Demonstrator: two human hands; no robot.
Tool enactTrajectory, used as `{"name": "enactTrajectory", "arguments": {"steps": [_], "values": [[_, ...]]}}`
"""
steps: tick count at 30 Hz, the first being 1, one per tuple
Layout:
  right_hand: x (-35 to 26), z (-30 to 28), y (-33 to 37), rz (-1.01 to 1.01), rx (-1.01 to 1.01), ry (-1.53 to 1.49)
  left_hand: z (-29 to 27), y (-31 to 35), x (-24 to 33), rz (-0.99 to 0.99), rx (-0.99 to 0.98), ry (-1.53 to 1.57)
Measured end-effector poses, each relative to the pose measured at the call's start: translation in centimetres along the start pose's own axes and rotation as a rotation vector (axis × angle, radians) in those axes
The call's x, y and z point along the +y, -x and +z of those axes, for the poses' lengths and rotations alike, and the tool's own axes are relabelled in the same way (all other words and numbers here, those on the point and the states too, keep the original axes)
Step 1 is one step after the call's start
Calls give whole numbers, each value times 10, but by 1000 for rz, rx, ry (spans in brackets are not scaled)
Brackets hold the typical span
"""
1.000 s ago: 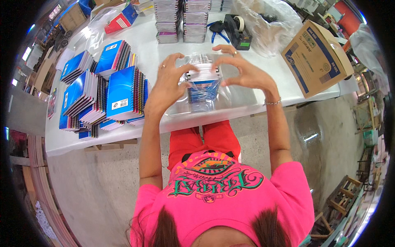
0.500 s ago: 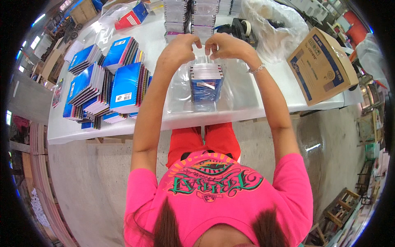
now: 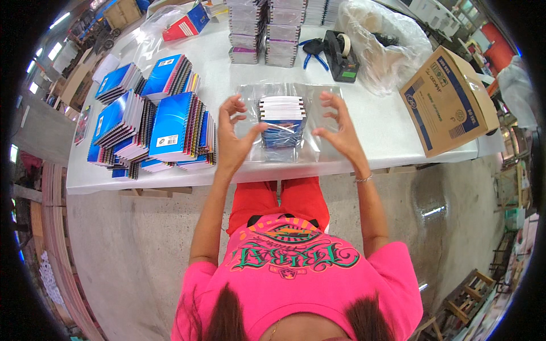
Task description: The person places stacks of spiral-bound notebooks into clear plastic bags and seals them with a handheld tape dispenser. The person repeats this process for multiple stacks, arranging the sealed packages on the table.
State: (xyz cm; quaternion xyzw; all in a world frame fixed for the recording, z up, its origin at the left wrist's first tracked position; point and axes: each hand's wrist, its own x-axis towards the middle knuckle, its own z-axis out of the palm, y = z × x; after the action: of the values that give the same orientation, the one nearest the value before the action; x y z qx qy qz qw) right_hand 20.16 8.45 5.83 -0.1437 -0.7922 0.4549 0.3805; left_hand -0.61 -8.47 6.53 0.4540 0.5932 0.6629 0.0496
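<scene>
In front of me a small stack of spiral notebooks (image 3: 282, 125) with blue covers lies on a sheet of clear plastic film (image 3: 327, 149), which also seems to cover part of it. My left hand (image 3: 236, 132) is beside the stack's left side, fingers curved and apart, its thumb near the stack's edge. To the right of the stack my right hand (image 3: 340, 131) mirrors it, thumb and fingers spread above the film. Neither hand holds anything.
Piles of blue spiral notebooks (image 3: 170, 125) stand at the left of the white table (image 3: 142, 184). Wrapped notebook stacks (image 3: 283, 34), blue-handled pliers (image 3: 314, 54), a black tape dispenser (image 3: 341, 62) and a clear plastic bag (image 3: 387, 51) are at the back. A cardboard box (image 3: 441, 102) stands right.
Both hands have come back toward me and moved apart, from beyond the stack to its two sides. Their fingers have spread. The film's far edge now lies flat behind the stack.
</scene>
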Motion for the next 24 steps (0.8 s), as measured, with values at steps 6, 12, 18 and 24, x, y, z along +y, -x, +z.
{"name": "enactTrajectory", "arguments": {"steps": [6, 12, 18, 24], "values": [[0, 36, 12, -37, -34, 48, 22, 4, -17, 116, -46, -108], [-5, 43, -9, -108, -31, 110, 17, -10, -1, 269, -156, -311], [-12, 47, -21, -78, 20, 87, 6, -33, 7, 307, -340, -293], [-7, 39, -34, 21, -13, -9, 12, -42, 23, 246, -335, -377]]}}
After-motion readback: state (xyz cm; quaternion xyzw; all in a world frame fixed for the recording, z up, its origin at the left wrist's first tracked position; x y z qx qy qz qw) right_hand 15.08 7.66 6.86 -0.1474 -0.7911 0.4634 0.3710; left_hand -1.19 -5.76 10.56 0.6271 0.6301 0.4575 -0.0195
